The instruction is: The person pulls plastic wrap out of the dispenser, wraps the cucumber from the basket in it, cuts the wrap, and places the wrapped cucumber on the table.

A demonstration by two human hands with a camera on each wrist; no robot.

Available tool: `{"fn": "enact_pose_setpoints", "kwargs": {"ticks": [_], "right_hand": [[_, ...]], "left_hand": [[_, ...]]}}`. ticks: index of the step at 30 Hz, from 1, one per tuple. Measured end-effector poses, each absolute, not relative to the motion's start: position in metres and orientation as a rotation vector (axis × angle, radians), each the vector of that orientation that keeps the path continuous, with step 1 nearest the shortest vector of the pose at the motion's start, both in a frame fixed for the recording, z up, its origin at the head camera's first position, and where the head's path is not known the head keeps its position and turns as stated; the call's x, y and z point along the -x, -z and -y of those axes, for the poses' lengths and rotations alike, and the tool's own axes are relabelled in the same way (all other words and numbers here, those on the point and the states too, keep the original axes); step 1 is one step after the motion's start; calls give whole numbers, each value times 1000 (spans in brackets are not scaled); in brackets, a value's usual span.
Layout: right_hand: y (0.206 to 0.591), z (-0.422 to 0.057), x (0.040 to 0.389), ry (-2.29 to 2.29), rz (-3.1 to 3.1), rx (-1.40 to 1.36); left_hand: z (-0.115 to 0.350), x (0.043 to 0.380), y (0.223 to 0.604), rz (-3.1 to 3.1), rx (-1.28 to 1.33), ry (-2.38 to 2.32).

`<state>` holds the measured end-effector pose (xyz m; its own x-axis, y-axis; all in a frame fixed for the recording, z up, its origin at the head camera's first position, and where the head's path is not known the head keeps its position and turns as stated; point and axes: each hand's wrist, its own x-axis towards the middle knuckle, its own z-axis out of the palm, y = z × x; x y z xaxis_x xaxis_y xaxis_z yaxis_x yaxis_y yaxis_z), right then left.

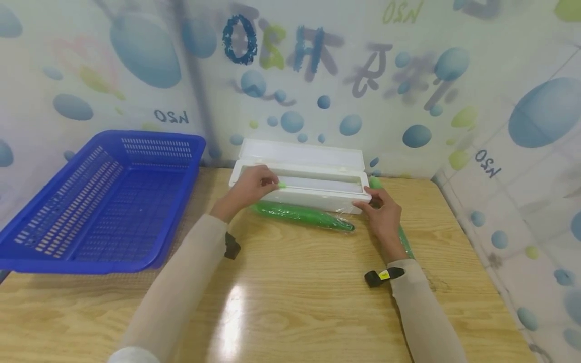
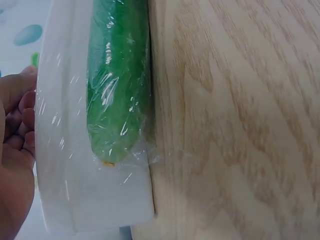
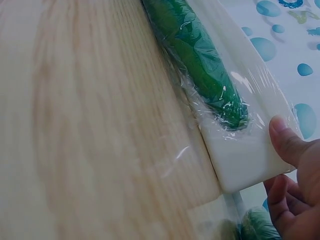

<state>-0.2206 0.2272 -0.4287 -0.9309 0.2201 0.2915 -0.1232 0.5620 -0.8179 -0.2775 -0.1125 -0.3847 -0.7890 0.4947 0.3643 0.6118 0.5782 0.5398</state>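
Observation:
A white cling film dispenser (image 1: 313, 199) stands at the back of the table with its lid tipped back. My left hand (image 1: 251, 187) pinches a small green slide cutter (image 1: 282, 185) on the dispenser's front rim. My right hand (image 1: 381, 212) grips the dispenser's right end, its thumb (image 3: 284, 137) on the front edge. Along the dispenser's front lies a green cucumber (image 1: 304, 215), covered by clear film (image 3: 182, 155) that spreads onto the table. Another green cucumber (image 1: 405, 242) lies at the right, partly hidden behind my right hand and wrist.
A large blue plastic basket (image 1: 168, 237) with slotted walls stands on the left of the wooden table (image 1: 308, 297). Behind the dispenser rises a wall (image 1: 290, 91) covered with blue dots and letters, and it continues along the right side.

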Motion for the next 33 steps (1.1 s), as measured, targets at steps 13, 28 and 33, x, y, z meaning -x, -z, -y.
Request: {"fn": "enact_pose_setpoints", "kwargs": {"ticks": [13,28,33], "right_hand": [[428,-227,220,-1317,2420,64],[427,-226,220,-1332,2415,67],[427,-225,220,-1328,2417,66]], "left_hand": [[125,276,391,2533,914,1042],[141,273,390,2556,884,1044],[143,271,387,2570,884,1032]]}}
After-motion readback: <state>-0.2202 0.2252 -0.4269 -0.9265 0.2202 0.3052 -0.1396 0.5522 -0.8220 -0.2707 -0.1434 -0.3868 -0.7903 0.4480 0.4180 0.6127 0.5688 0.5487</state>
